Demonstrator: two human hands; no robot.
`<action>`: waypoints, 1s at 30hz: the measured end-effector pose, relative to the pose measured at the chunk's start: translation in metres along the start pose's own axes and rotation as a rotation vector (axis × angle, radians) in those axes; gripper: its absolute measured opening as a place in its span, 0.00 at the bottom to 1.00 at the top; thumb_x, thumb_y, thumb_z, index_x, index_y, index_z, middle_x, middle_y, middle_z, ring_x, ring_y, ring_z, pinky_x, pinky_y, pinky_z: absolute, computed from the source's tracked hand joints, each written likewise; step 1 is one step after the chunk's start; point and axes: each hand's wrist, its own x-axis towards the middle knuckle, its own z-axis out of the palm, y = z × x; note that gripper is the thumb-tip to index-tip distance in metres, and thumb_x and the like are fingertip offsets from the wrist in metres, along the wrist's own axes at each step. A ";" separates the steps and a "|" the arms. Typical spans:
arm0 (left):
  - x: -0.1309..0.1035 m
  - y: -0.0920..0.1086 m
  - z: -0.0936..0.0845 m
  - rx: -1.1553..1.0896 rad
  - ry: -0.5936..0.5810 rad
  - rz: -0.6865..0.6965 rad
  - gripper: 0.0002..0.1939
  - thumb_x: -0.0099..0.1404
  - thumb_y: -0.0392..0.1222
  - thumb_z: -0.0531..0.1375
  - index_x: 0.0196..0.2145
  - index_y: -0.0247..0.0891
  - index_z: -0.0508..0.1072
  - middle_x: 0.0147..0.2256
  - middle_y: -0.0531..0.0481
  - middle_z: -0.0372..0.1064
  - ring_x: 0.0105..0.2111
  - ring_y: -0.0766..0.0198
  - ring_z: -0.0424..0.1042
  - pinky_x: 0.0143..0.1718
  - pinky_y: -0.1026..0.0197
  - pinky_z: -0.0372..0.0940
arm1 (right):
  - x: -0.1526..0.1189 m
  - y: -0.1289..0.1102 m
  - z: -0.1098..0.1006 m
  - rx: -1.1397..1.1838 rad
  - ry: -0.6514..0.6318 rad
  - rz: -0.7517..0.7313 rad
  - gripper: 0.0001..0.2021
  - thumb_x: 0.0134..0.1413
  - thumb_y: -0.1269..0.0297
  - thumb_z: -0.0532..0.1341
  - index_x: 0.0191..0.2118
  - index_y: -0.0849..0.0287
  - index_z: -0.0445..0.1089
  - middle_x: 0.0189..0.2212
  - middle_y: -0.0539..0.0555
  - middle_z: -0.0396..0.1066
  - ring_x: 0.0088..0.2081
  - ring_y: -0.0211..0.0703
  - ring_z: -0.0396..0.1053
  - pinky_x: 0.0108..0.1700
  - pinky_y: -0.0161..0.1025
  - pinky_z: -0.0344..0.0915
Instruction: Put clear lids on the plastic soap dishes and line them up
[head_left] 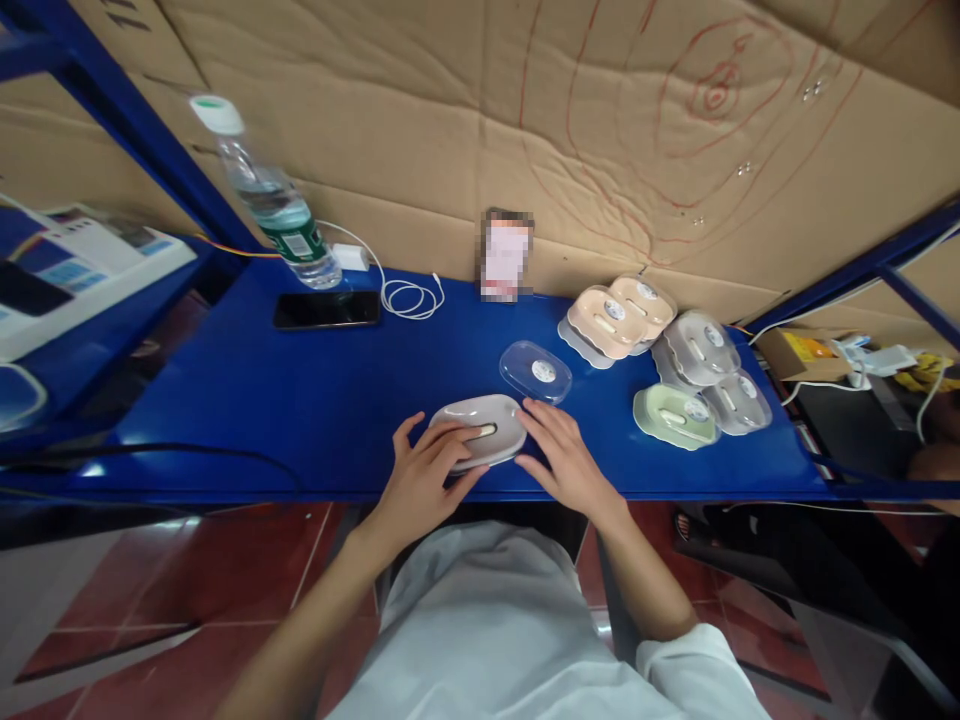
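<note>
A pale grey oval soap dish (506, 420) lies near the front edge of the blue table, with a small cream oblong piece (487, 431) in its middle. My left hand (429, 468) reaches over the dish from the left: its fingers are inside by the cream piece, and its thumb is at the front rim. At the right end, my right hand (564, 452) has its fingers apart, fingertips touching the rim. Just behind the dish lies a clear oval lid (525, 368) bearing a round white label.
Lidded peach boxes (600, 318), grey boxes (701, 345) and a green box (675, 418) stand on the right. A water bottle (296, 235), black phone (327, 310) and white cable (411, 298) are at back left. Another phone (506, 255) leans against the cardboard (420, 140).
</note>
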 end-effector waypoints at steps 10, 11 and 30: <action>0.008 -0.035 -0.015 0.098 0.247 -0.228 0.08 0.75 0.49 0.62 0.43 0.44 0.69 0.51 0.44 0.81 0.57 0.49 0.77 0.70 0.37 0.56 | -0.003 -0.019 0.009 -0.151 -0.021 -0.074 0.21 0.75 0.63 0.60 0.69 0.47 0.70 0.75 0.61 0.58 0.73 0.57 0.60 0.71 0.60 0.63; 0.008 -0.041 -0.016 0.150 0.251 -0.258 0.08 0.75 0.49 0.62 0.43 0.43 0.70 0.51 0.43 0.81 0.58 0.48 0.76 0.69 0.36 0.55 | -0.003 -0.019 0.009 -0.140 -0.022 -0.074 0.19 0.75 0.63 0.59 0.67 0.49 0.71 0.74 0.62 0.59 0.72 0.57 0.60 0.70 0.59 0.63; 0.001 0.000 -0.016 0.291 0.008 -0.134 0.26 0.72 0.56 0.65 0.63 0.46 0.73 0.71 0.34 0.60 0.71 0.36 0.61 0.72 0.28 0.46 | 0.011 0.026 0.004 -0.132 -0.029 0.317 0.32 0.76 0.46 0.54 0.77 0.54 0.56 0.75 0.70 0.54 0.74 0.67 0.57 0.69 0.70 0.60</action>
